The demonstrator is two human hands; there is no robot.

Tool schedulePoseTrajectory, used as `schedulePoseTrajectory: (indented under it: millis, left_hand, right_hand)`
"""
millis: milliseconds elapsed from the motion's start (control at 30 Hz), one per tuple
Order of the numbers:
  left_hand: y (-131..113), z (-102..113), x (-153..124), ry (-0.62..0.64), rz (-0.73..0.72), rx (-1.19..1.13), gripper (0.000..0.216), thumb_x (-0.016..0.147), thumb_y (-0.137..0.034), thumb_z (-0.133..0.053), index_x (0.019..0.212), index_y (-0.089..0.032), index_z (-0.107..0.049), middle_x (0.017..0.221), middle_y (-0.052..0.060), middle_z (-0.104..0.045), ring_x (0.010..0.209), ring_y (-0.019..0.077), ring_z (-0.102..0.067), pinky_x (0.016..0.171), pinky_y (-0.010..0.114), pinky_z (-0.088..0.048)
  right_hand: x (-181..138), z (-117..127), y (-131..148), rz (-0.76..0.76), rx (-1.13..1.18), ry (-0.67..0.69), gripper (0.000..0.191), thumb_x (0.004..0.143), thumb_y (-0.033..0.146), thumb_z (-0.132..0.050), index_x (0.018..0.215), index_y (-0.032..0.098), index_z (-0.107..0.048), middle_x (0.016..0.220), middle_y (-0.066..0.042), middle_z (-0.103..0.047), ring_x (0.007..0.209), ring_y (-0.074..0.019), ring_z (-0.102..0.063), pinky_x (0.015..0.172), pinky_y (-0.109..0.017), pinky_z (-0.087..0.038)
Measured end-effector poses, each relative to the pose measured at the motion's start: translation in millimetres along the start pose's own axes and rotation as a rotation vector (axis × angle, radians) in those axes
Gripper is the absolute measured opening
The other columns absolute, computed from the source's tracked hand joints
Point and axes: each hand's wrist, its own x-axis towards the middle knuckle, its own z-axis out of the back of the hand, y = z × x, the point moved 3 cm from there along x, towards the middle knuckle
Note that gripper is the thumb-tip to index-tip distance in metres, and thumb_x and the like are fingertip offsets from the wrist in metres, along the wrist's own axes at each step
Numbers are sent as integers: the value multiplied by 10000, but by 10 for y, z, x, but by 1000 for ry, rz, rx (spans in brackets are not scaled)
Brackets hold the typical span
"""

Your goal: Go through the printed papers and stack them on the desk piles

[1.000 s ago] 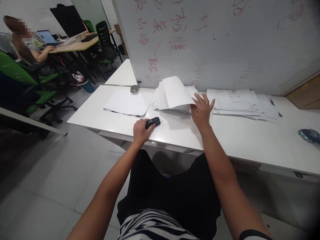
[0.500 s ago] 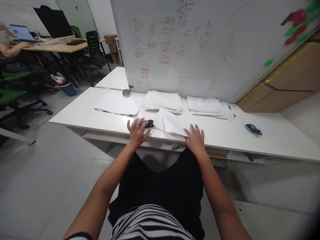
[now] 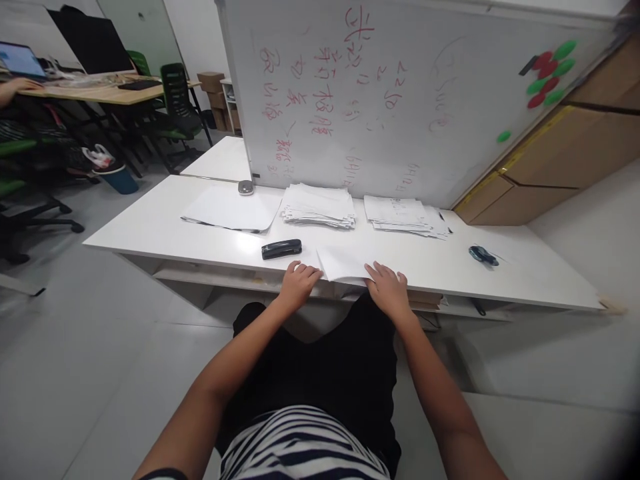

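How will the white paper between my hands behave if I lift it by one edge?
The white paper will probably flop, since its near edge curves between the left hand and right hand. It looks thin, so likely light and easy to crease.

1. Top (image 3: 305, 445): knitted-looking or jersey fabric, hard to tell which; curving stripes of white and very dark navy or black.
2. Left sleeve (image 3: 161, 474): short, edged with a dark band.
3. Lower garment (image 3: 320, 373): plain black, loose, with softly wavy outer edges.
4. Left hand (image 3: 299, 287), right hand (image 3: 388, 288) and forearms (image 3: 250, 353): bare.
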Motion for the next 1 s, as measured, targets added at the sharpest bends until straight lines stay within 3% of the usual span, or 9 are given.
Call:
schedulePoseTrajectory:
  millis: [233, 300, 400, 500, 567, 667, 767, 900, 1000]
  left_hand:
    - [-149, 61, 52, -8, 12, -44, 169, 915, -261, -514, 949, -253, -680, 982, 82, -696, 993, 240, -613, 990, 450, -388]
    - [-195, 131, -88, -140, 171, -202, 209, 862, -395, -612, 993, -236, -652, 1076, 98, -669, 1093, 264, -580, 1001, 449, -391]
    - [-186, 143, -335, -322, 643, -646, 437, 856, -578, -550, 1089, -209, -569, 1155, 120, -627, 1118, 243, -580, 944, 402, -461]
    - [-154, -43, -395, -152, 998, -1142, 546, 859, -666, -457, 1121, -192, -526, 1072, 109, -658, 962, 208, -659, 786, 336, -519]
    - [-96, -152, -325, -24, 1049, -1224, 569, 768, -672, -590, 1031, -169, -559, 933, 82, -679, 816, 194, -675, 704, 305, -509]
    - [12, -242, -247, -23, 1034, -1119, 516, 656, -579, -746, 899, -157, -573, 799, 49, -671, 704, 179, -644, 646, 293, -486]
    - [-27, -274, -323, 26, 932, -1082, 456, 695, -517, -737, 940, -165, -582, 859, 62, -696, 755, 198, -651, 676, 310, -494]
    - [-211, -191, -570, 122, 733, -1029, 383, 810, -484, -640, 1065, -199, -613, 1034, 71, -702, 931, 224, -648, 803, 329, -492]
    - [-315, -60, -652, 163, 662, -902, 346, 860, -467, -581, 1101, -222, -617, 1009, 61, -699, 901, 220, -637, 783, 327, -485]
  right_hand:
    - [34, -54, 252, 88, -54, 6, 504, 916, 167, -364, 1398, 264, -475, 1456, -104, -490, 1345, -309, -431, 1095, -622, -250]
    - [4, -80, 239, 96, -59, 2, 509, 914, 155, -364, 1405, 240, -464, 1470, -109, -472, 1370, -314, -401, 1106, -627, -233]
    - [-41, -92, 222, 125, -47, -9, 477, 932, 208, -389, 1402, 207, -466, 1469, -125, -469, 1391, -318, -373, 1123, -617, -210]
    - [-77, -83, 248, 223, 8, -10, 454, 943, 262, -421, 1390, 210, -480, 1468, -119, -471, 1390, -290, -384, 1148, -590, -185]
    - [-112, -68, 271, 276, 55, -26, 440, 952, 328, -442, 1375, 221, -496, 1474, -114, -466, 1386, -276, -396, 1162, -584, -158]
    - [-215, -55, 285, 285, 142, -54, 452, 943, 448, -470, 1345, 250, -526, 1467, -95, -477, 1388, -284, -395, 1173, -598, -128]
    - [-392, -65, 238, 105, 316, -213, 418, 946, 443, -451, 1304, 256, -559, 1437, -103, -507, 1372, -268, -422, 1167, -547, -244]
    - [-749, -221, 79, -481, 712, -549, 525, 917, 449, -485, 1402, 255, -436, 1479, -151, -434, 1355, -276, -447, 1052, -499, -448]
    - [-894, -402, 82, -673, 1166, -342, 547, 869, 502, -552, 1350, 255, -468, 1343, -148, -578, 1191, -297, -601, 885, -487, -562]
